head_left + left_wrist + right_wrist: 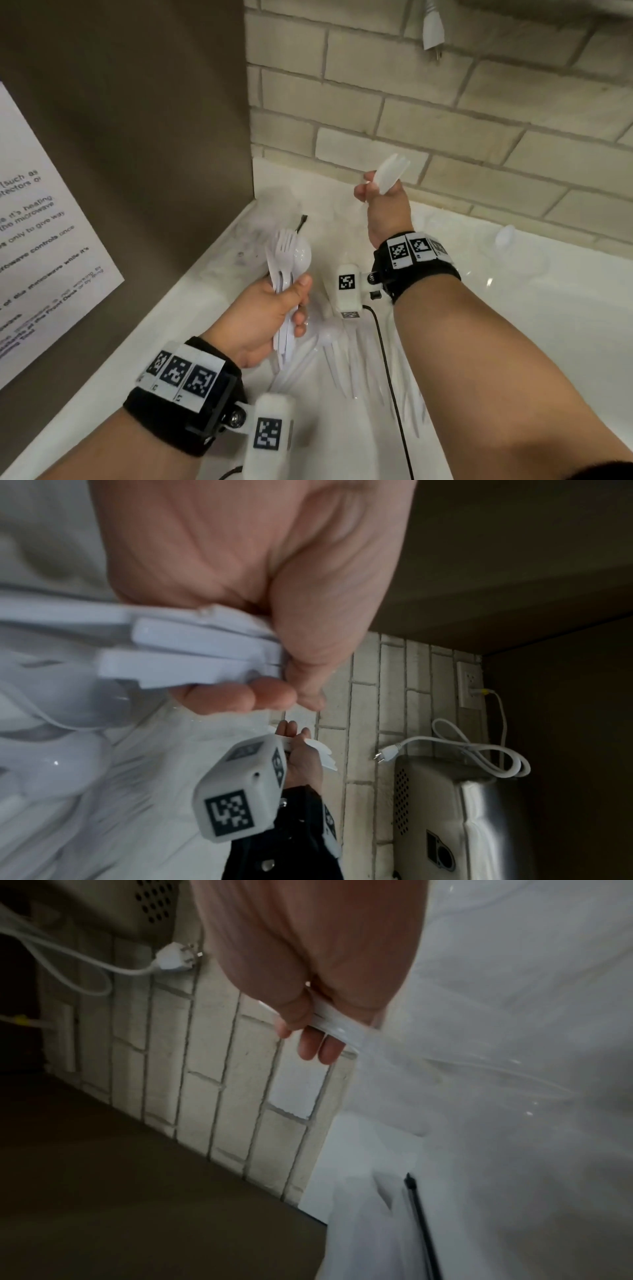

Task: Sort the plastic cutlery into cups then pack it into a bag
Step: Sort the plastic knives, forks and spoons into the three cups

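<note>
Two hands (270, 315) (383, 209), loose cutlery (359, 363) below.

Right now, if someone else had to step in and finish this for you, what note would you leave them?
Left hand: grips a mixed bundle of forks and spoons, heads up.
Right hand: raised near the brick wall, holding a few white pieces; too blurred to tell which kind.
Loose cutlery lies on the white counter between the arms. One spoon stands in a clear cup at far right.
Done: hardly any sorting shows.
Left: sort both handfuls and the loose pieces into cups, then bag them. No bag is clearly visible.
</note>
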A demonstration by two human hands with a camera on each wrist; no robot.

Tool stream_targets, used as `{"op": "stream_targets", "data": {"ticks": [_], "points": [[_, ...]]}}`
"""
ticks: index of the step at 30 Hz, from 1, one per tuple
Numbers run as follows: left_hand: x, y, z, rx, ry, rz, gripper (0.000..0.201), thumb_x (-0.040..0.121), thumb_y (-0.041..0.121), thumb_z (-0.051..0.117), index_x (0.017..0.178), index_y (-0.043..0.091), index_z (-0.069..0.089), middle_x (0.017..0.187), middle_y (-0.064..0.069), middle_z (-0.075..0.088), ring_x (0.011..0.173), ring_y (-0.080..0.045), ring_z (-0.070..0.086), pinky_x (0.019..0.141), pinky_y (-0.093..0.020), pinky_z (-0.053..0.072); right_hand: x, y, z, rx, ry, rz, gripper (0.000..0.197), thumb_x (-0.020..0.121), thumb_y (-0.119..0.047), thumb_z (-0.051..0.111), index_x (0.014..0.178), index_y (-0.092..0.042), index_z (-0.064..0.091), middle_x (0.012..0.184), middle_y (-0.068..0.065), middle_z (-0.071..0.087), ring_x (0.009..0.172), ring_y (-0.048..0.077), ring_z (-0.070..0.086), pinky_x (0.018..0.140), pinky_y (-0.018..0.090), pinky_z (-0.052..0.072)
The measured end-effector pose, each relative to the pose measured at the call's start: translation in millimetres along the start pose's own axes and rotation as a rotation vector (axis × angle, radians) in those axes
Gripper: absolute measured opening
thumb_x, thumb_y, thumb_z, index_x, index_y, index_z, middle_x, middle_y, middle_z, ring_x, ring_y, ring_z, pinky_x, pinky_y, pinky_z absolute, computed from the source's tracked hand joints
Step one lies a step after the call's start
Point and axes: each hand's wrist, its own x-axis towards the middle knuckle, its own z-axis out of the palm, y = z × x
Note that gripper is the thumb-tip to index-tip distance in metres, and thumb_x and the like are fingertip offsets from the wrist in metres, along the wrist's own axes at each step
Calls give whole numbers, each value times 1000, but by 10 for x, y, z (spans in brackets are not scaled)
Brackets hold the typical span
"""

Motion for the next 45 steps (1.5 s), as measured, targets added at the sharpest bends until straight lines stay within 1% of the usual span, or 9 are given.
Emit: {"op": "stream_targets", "data": {"ticks": [6,11,14,17,23,29,35,39,45], "points": [[104,-62,-3,-2,30,-22,14,91,21,59,86,10,53,65,-2,46,47,-12,44,45,-25,40,130,46,56,-249,1,40,34,89,-11,58,123,-9,56,94,-1,64,92,19,58,91,33,47],[48,-47,135,1,17,-34,15,91,23,60,85,10,55,65,-1,48,47,-11,44,46,-25,40,-19,-138,-112,-305,20,4,59,90,-9,60,143,-7,37,144,7,47,132,18,45,111,32,36],[-3,-18,242,21,-33,-30,15,91,24,60,83,11,56,66,-1,50,48,-11,46,47,-25,43,-193,-440,-272,-318,6,-105,47,87,-7,61,133,-8,50,126,5,60,116,14,56,103,26,43],[-6,17,396,48,-93,-22,16,90,26,60,80,13,59,67,-1,58,52,-12,53,54,-27,48,-456,-794,-433,-344,-250,-77,23,87,-7,63,109,-10,67,95,4,70,86,14,65,83,28,51],[58,191,755,48,-235,-44,19,86,31,62,89,12,59,64,2,54,51,-12,49,53,-28,46,-807,-1161,-700,-619,-698,7,39,81,-23,75,117,-28,61,103,-6,61,89,7,62,86,32,55],[-53,241,899,99,-422,-64,37,76,36,61,102,11,59,63,4,50,48,-8,41,45,-21,38,-1038,-1104,-886,-582,-562,-139,26,81,-3,72,104,-16,68,98,6,64,78,12,60,70,28,56],[-109,152,899,100,-454,-37,46,80,44,56,111,11,58,71,4,54,54,-10,47,51,-24,43,-1162,-1024,-961,-404,-439,-106,17,82,4,67,93,-9,69,90,10,66,77,25,65,76,47,58],[-58,160,889,21,-464,-39,49,85,51,54,115,12,57,73,3,54,53,-11,44,48,-24,41,-1140,-1018,-948,-273,-442,-90,12,89,5,58,93,-6,64,93,18,65,76,27,64,67,40,57],[87,195,898,-46,-417,-50,46,92,54,44,114,14,54,73,1,53,50,-13,44,48,-26,40,-983,-1029,-921,-203,-419,-91,22,94,3,50,84,-14,60,108,26,64,86,28,62,83,48,53]]}}
